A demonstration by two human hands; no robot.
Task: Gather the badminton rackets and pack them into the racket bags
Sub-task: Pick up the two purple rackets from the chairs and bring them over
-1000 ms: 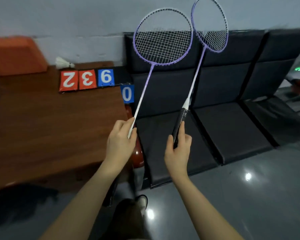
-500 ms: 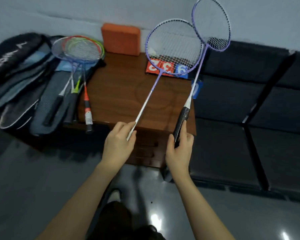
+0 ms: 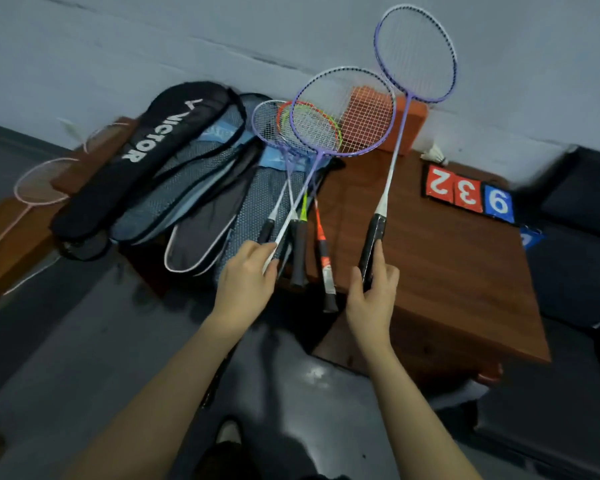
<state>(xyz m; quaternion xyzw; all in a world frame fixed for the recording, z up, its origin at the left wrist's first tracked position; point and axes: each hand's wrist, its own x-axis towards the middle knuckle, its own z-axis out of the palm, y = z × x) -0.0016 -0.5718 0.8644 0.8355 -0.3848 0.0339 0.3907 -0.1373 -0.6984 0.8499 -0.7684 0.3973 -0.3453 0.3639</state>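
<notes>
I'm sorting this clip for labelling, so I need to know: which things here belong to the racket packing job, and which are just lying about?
Part of the job:
- purple racket gripped by the left hand
- purple racket gripped by the right hand
- rackets lying on the bags
- pink racket
- racket bags

Lying about:
- number cards
- shuttlecock
- orange block
- wooden table

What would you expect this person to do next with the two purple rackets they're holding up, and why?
Probably lower both onto the rackets lying on the bags at the table's left end. The left hand holds one purple racket by its shaft, its head already above that pile; the right hand holds the other racket by its black handle, upright over the table.
</notes>
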